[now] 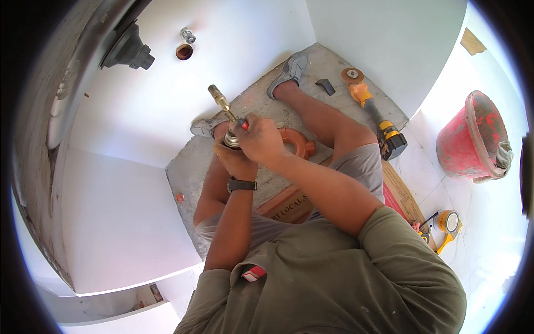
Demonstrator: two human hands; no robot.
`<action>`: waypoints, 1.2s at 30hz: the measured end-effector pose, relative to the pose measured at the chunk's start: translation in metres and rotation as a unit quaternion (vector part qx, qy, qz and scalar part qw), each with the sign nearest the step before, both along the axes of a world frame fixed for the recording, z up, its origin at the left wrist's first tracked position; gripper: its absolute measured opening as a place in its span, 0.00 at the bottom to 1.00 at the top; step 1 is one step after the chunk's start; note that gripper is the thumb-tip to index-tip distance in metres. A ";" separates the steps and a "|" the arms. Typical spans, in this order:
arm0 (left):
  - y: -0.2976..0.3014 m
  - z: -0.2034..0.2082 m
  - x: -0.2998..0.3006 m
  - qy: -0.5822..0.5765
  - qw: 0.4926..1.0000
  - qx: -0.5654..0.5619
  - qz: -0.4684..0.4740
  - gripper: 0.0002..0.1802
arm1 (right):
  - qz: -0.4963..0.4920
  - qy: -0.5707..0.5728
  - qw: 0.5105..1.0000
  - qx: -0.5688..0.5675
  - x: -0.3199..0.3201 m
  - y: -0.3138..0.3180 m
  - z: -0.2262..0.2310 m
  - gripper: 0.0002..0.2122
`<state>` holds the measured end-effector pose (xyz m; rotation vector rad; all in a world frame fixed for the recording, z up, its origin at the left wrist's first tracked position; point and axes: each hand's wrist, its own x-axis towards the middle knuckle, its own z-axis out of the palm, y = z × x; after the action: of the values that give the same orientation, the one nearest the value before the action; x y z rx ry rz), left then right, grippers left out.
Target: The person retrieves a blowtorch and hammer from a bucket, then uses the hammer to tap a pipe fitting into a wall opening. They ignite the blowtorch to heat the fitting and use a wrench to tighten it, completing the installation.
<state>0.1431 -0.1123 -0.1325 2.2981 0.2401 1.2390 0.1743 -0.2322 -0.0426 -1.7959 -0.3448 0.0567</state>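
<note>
Two white walls (167, 100) meet at a corner in front of us, with a bare concrete floor strip (183, 183) below where we sit, legs stretched out. Off to our right stands a red bucket (473, 139), smeared with cement. An angle grinder (374, 114) with a yellow body lies on the concrete by our right leg. An orange round fitting (297, 143) sits on the floor just behind our hands. On the wall we see a black flange (130, 50) and a small pipe stub (184, 51). Yellow tape roll (446, 221) sits on the tiles to our right. Our left hand (236, 161), watch on the wrist, has its grip closed under the brass valve (224, 108), held over our knees. Our right hand (260, 139) is clamped over the valve's base, pinching something small and red we can't make out.
</note>
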 end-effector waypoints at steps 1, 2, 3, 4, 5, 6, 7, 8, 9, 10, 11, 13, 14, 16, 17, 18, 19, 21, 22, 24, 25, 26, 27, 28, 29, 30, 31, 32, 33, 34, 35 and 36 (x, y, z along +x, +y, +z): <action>0.003 0.002 -0.001 -0.007 1.000 -0.008 -0.001 0.38 | 0.014 0.018 1.000 0.000 -0.003 0.002 0.005 0.19; 0.008 0.006 -0.002 -0.019 0.999 -0.023 -0.023 0.39 | 0.030 0.009 0.999 0.011 -0.005 0.004 0.009 0.19; 0.015 0.010 -0.003 -0.027 0.998 -0.041 -0.044 0.39 | 0.054 0.015 0.998 0.012 -0.008 0.007 0.012 0.19; 0.023 0.014 -0.005 -0.005 0.995 -0.087 -0.046 0.40 | 0.075 0.032 0.997 0.007 -0.010 0.009 0.015 0.19; 0.035 0.018 -0.011 -0.030 1.000 -0.006 -0.005 0.39 | 0.099 0.015 0.995 -0.012 -0.013 0.008 0.016 0.20; 0.052 0.024 -0.018 -0.024 0.997 0.049 0.051 0.38 | 0.118 0.007 0.992 -0.037 -0.014 0.003 0.014 0.20; 0.069 0.028 -0.022 -0.035 0.988 0.115 0.099 0.37 | 0.145 -0.028 0.988 -0.034 -0.013 -0.006 0.011 0.21; 0.094 0.034 -0.024 -0.046 0.995 0.006 0.093 0.37 | 0.153 -0.070 0.979 -0.115 -0.006 -0.017 0.007 0.22; 0.126 0.044 -0.029 -0.085 0.991 -0.080 0.068 0.37 | 0.138 -0.063 0.979 -0.137 -0.003 -0.034 -0.001 0.22; 0.161 0.051 -0.037 -0.048 0.983 -0.148 0.094 0.37 | 0.098 0.011 0.988 -0.116 0.002 -0.053 -0.011 0.22; 0.193 0.051 -0.050 -0.074 0.974 -0.210 0.047 0.37 | 0.133 -0.280 0.907 -0.286 0.013 -0.083 -0.019 0.18; 0.254 0.039 -0.085 -0.010 0.976 -0.173 0.128 0.37 | 0.057 -0.168 0.967 -0.181 0.026 -0.140 -0.039 0.17; 0.279 0.026 -0.108 0.023 0.965 -0.240 0.105 0.37 | 0.025 -0.154 0.970 -0.185 0.033 -0.167 -0.048 0.17; 0.322 -0.006 -0.147 0.089 0.952 -0.246 0.156 0.34 | -0.096 0.047 0.984 -0.142 0.037 -0.229 -0.061 0.18; 0.336 -0.026 -0.164 0.106 0.938 -0.266 0.197 0.35 | -0.122 0.083 0.974 -0.173 0.031 -0.251 -0.072 0.17; 0.346 -0.043 -0.184 0.110 0.937 -0.291 0.157 0.36 | -0.138 0.098 0.966 -0.196 0.025 -0.275 -0.083 0.17; 0.353 -0.061 -0.193 0.123 0.938 -0.261 0.191 0.35 | -0.151 0.107 0.961 -0.205 0.016 -0.300 -0.094 0.17; 0.358 -0.091 -0.212 0.175 0.916 -0.290 0.214 0.35 | -0.150 0.064 0.893 -0.419 -0.004 -0.336 -0.128 0.15; 0.354 -0.106 -0.218 0.147 0.919 -0.291 0.223 0.34 | -0.120 0.077 0.841 -0.522 -0.013 -0.349 -0.147 0.13; 0.347 -0.125 -0.226 0.113 0.906 -0.301 0.275 0.33 | -0.066 0.215 0.812 -0.538 -0.036 -0.367 -0.180 0.14; 0.342 -0.132 -0.228 0.060 0.895 -0.356 0.261 0.26 | -0.039 0.238 0.824 -0.512 -0.049 -0.371 -0.192 0.14; 0.340 -0.135 -0.229 0.074 0.897 -0.369 0.231 0.27 | 0.008 0.253 0.804 -0.538 -0.058 -0.371 -0.200 0.14; 0.337 -0.140 -0.230 0.107 0.894 -0.381 0.210 0.27 | 0.017 0.280 0.791 -0.544 -0.062 -0.370 -0.200 0.14; 0.338 -0.139 -0.235 0.125 0.899 -0.359 0.218 0.28 | 0.023 0.299 0.776 -0.555 -0.063 -0.365 -0.195 0.14; 0.333 -0.146 -0.236 0.051 0.890 -0.378 0.250 0.34 | -0.052 0.211 0.801 -0.557 -0.062 -0.360 -0.184 0.13; 0.332 -0.148 -0.238 0.078 0.896 -0.347 0.265 0.38 | -0.131 0.150 0.797 -0.571 -0.059 -0.347 -0.171 0.13; 0.330 -0.150 -0.244 0.114 0.902 -0.286 0.304 0.43 | -0.162 0.106 0.849 -0.492 -0.044 -0.332 -0.153 0.12; 0.330 -0.152 -0.246 0.131 0.889 -0.289 0.329 0.46 | -0.197 0.125 0.869 -0.437 -0.026 -0.319 -0.130 0.11; 0.328 -0.154 -0.251 0.155 0.877 -0.280 0.359 0.47 | -0.160 0.066 0.918 -0.356 -0.015 -0.303 -0.109 0.10; 0.328 -0.155 -0.252 0.170 0.874 -0.276 0.361 0.46 | -0.117 0.002 0.958 -0.261 -0.005 -0.282 -0.091 0.09; 0.327 -0.156 -0.254 0.142 0.885 -0.320 0.308 0.45 | -0.081 0.003 0.954 -0.287 0.004 -0.255 -0.081 0.10; 0.327 -0.157 -0.254 0.125 0.887 -0.341 0.283 0.45 | -0.018 -0.059 0.962 -0.265 0.013 -0.229 -0.071 0.11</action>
<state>-0.1112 0.2147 -0.2893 1.7797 1.2954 0.8748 0.1869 -0.4614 -0.1136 -2.3429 -0.4080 0.0148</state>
